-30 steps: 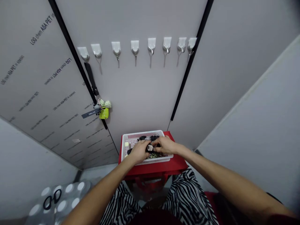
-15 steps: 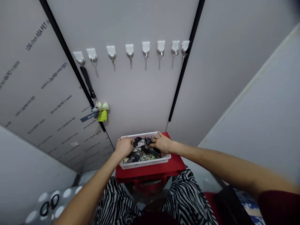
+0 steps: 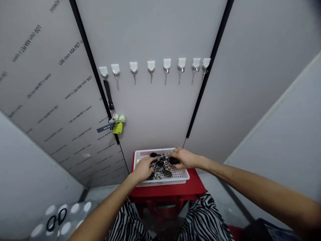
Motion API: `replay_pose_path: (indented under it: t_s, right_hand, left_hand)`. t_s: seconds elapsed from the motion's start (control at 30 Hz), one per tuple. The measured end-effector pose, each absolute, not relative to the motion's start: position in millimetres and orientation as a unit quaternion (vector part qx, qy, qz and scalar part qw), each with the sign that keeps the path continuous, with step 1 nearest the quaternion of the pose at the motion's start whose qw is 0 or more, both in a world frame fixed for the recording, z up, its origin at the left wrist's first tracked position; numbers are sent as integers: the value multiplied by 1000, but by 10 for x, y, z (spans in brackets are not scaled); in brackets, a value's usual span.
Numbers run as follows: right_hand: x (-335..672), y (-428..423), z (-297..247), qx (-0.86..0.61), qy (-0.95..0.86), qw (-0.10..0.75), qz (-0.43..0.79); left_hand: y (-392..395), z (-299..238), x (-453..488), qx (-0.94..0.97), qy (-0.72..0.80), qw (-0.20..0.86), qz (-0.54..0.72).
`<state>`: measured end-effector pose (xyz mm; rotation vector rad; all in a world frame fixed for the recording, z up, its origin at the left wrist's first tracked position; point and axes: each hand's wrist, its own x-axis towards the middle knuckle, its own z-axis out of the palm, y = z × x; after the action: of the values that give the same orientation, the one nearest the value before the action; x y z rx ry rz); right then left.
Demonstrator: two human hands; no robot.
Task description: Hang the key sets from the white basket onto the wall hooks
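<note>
A grey wall (image 3: 160, 107) fills the front, a row of white hooks (image 3: 150, 66) across it. At lower left, bottles (image 3: 71, 217) stand packed. A red bag (image 3: 170, 190) carries the white basket (image 3: 173, 181); a strap (image 3: 108, 93) hangs clear of it. The right hand (image 3: 184, 158) has its fingers around a black fob (image 3: 174, 161) — the left hand (image 3: 143, 169) reaches over heaped trinkets (image 3: 158, 170), its grip unclear.

Before you, a shallow white perforated plastic basket (image 3: 178, 173) lies flat, holding jumbled dark and metallic trinkets (image 3: 160, 163); a glossy black oblong piece (image 3: 173, 161) at their right.
</note>
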<state>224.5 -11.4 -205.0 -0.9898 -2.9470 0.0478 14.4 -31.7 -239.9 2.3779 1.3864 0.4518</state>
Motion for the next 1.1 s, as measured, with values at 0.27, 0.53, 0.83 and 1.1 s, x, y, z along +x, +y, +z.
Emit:
replay_pose_path:
  t_s: [0.27,0.53,0.83,1.1]
  right_hand:
    - [2133,-202,-1633,-370,-901,169,148]
    - [1911,-168,-1384,-404,-834,320,197]
    - [1467,-67,-1222,-410,-779,392,268]
    - [838,269,-654,-423,-706,472,316]
  left_hand:
    - [-258,-2312,276,737,440,397,326]
    - [-252,-1748,276,447,354,662,486]
    - [-137,-1419,78,452,367,596,554]
    - [15,-1130,-153,585,451,390,550]
